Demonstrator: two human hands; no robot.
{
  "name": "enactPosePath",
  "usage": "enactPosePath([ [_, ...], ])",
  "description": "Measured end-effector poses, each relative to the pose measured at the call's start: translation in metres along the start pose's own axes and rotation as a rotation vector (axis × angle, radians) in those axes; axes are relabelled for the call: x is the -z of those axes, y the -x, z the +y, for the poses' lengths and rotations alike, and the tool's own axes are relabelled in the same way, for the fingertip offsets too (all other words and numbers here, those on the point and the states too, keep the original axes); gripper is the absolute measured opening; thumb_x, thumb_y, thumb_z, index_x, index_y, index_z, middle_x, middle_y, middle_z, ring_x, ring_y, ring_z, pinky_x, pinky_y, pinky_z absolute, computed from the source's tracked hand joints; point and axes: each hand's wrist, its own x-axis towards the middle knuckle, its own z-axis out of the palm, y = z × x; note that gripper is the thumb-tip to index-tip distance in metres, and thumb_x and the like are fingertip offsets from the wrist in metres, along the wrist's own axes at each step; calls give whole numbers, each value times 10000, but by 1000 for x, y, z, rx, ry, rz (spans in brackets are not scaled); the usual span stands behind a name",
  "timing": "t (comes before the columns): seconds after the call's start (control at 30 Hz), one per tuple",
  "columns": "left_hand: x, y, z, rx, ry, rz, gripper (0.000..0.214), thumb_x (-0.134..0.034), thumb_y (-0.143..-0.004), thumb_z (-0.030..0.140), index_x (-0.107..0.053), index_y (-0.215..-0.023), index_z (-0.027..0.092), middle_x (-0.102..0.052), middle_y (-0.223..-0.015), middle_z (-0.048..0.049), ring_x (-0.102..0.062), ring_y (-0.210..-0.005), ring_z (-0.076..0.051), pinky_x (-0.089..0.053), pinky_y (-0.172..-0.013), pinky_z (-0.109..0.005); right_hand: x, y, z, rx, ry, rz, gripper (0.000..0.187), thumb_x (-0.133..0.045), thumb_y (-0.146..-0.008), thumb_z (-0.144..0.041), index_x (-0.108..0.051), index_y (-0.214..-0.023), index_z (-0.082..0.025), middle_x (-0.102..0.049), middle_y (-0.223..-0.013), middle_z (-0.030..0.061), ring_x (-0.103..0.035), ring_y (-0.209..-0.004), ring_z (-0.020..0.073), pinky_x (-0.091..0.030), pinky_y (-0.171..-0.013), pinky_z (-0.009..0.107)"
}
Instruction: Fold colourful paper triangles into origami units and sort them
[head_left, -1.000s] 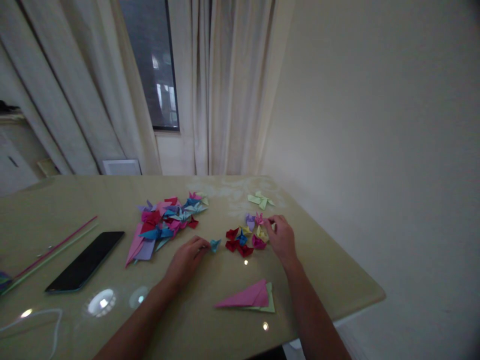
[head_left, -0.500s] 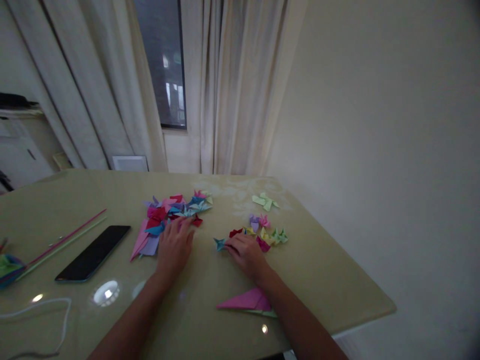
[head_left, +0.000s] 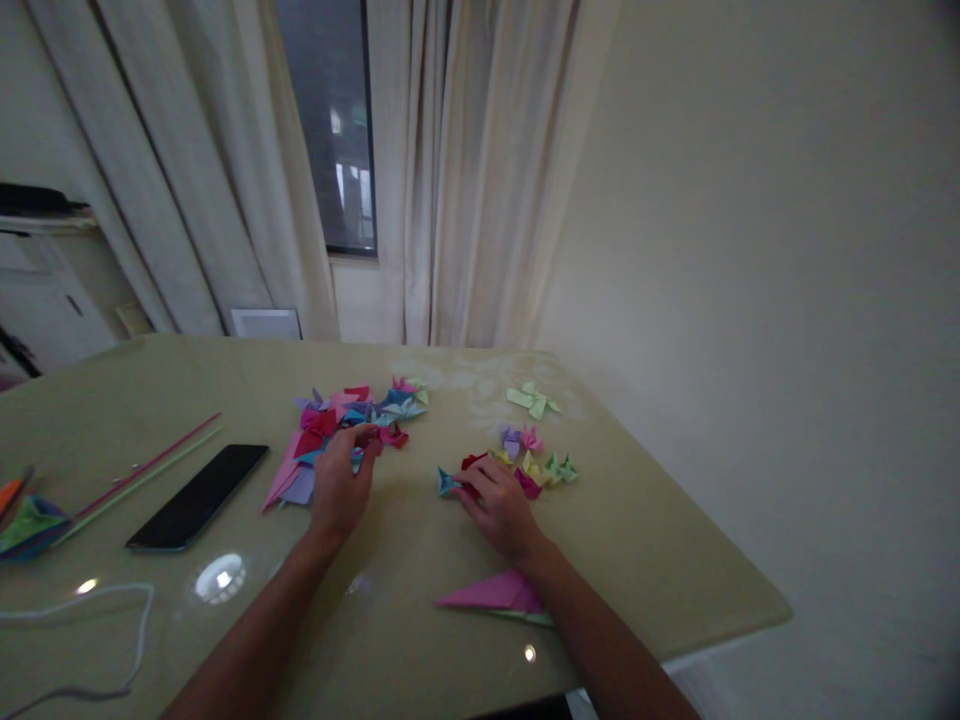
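Observation:
My left hand (head_left: pixel 343 490) is at the front right of a pile of folded paper pieces (head_left: pixel 352 405). Its thumb and index finger are pinched at a red origami piece (head_left: pixel 394 436) on the pile's edge. To the right, my right hand (head_left: pixel 499 505) rests low over the table, thumb and fingertips closed on a small blue origami piece (head_left: pixel 445 482). Behind this hand lies a loose row of small origami, with a yellow piece (head_left: pixel 532 468), a magenta piece (head_left: pixel 527 484) and a green piece (head_left: pixel 560 470). My right fingers partly cover a dark red piece (head_left: pixel 474 461).
A black phone (head_left: pixel 199 498) lies left of the pile, beside thin pink and green sticks (head_left: pixel 150 470). A white cable (head_left: pixel 142 640) curves at the front left. A pink folded paper (head_left: pixel 495 592) is near my right forearm. A pale green origami piece (head_left: pixel 533 400) sits farther back.
My left hand's fingers have drawn from lying over the pile into a pinch at the red piece, which has turned slightly. My right hand stays at the blue piece. The view has shifted slightly.

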Motion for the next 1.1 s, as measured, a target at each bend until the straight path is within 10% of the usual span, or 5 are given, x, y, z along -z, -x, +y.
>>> enactPosePath([
  [0.27,-23,28,41,256,754,-359,399,-716,-909,506,-663,-1161,201,-744,-1127,-82,-724,-1023,-236,-601,-909,-395,0,0,-10,-10,-168,15,426,-683,-1016,-444,-632,-1368,-211,-728,-1127,113,-692,-1020,260,-561,-909,383],
  [1.1,-32,38,35,183,653,-729,404,-666,-933,565,-710,-1122,211,-765,-1107,-86,-713,-988,-253,-574,-837,-347,2,-2,0,-3,-261,96,190,-622,-1058,-340,-725,-1150,-209,-753,-992,87,-709,-939,225,-550,-862,342],
])
